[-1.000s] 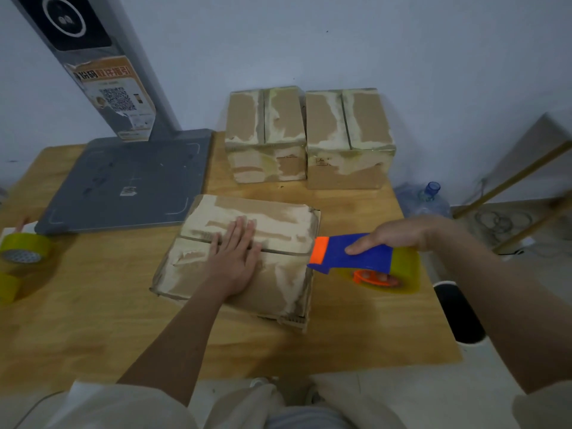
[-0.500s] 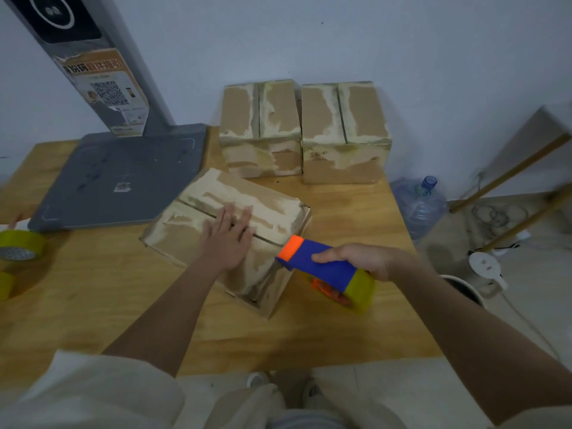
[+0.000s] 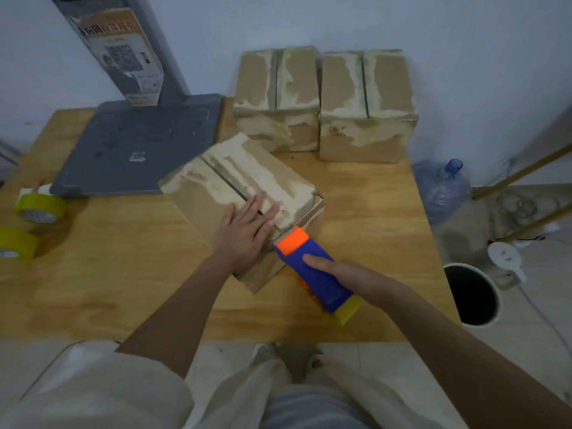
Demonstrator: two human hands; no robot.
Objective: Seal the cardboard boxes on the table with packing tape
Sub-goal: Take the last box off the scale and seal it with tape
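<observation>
The box (image 3: 235,193) lies near the middle of the table (image 3: 123,274), turned at an angle, its closed top flaps meeting along a centre seam that runs diagonally from upper left to lower right. Patches of torn tape residue cover its top. The left hand (image 3: 247,230) rests flat on the near end of the box top, fingers straight and spread across the seam, holding nothing. The right hand (image 3: 349,275) grasps the dispenser (image 3: 315,274), a blue body with an orange front end and a yellow tape roll at its rear; the index finger lies straight along the blue top and the rest of the hand wraps the far side. The orange end touches the near right corner of the box, just beside the left fingertips. Two more boxes (image 3: 322,100) stand side by side at the back edge of the table, touching each other and close to the wall, flaps closed. A grey stand base (image 3: 136,144) sits on the table's rear left. Two yellow tape rolls (image 3: 28,221) lie at the left edge, near each other. Off the table to the right, a water jug (image 3: 442,190) and a dark round bin (image 3: 470,292) stand on the floor.
</observation>
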